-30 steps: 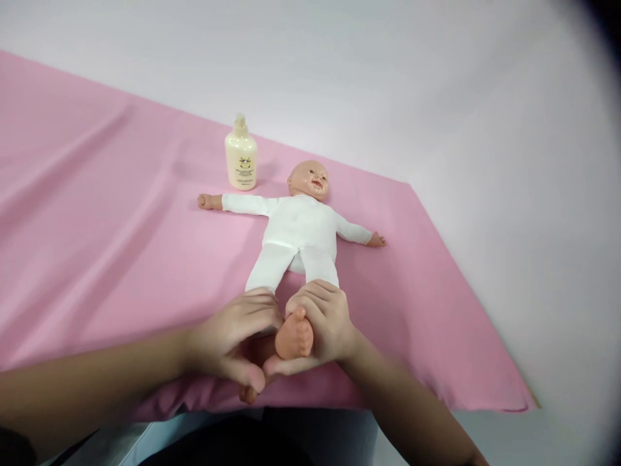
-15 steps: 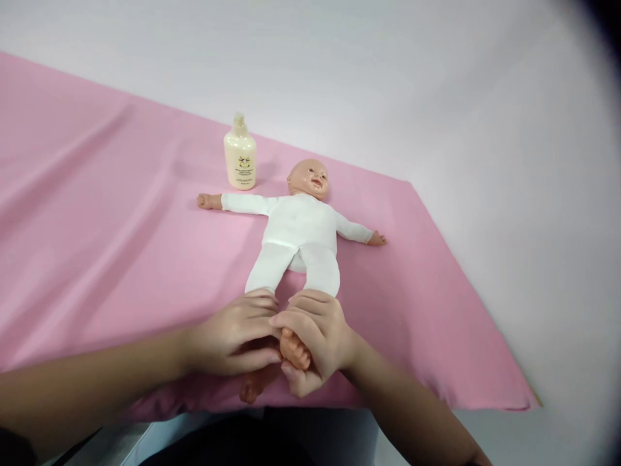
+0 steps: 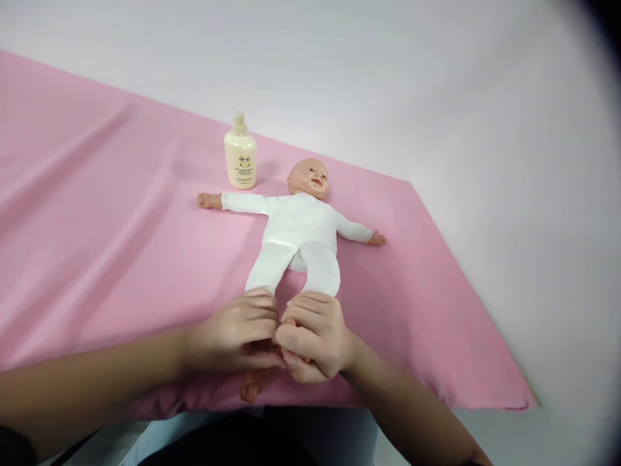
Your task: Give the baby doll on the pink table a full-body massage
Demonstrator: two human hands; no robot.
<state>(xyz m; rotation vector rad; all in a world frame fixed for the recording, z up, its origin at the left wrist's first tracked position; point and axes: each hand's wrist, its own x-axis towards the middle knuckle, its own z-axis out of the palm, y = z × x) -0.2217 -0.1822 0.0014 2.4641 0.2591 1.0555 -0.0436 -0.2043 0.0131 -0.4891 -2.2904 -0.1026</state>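
Note:
A baby doll point(image 3: 303, 220) in a white cloth body lies on its back, arms spread, its legs towards me. My right hand point(image 3: 315, 338) is closed around the doll's foot on the right, fingers wrapped over it so that only bits of the foot show. Against it, my left hand point(image 3: 240, 333) has its fingers curled at the doll's lower legs, seemingly supporting the same foot or ankle; its exact grip is hidden. Below the left hand, the doll's other foot point(image 3: 251, 388) rests near the near edge of the cloth.
A cream pump bottle point(image 3: 240, 158) with a printed label stands upright beyond the doll's outstretched arm on the left. Pink cloth point(image 3: 121, 226) with folds at the left covers the table. Its near edge runs just below my hands, and a pale surface lies beyond it.
My right hand's fingers and thumb have closed over the doll's foot, whose toes showed before. My left thumb has shifted slightly right. The doll's body and the bottle have stayed put.

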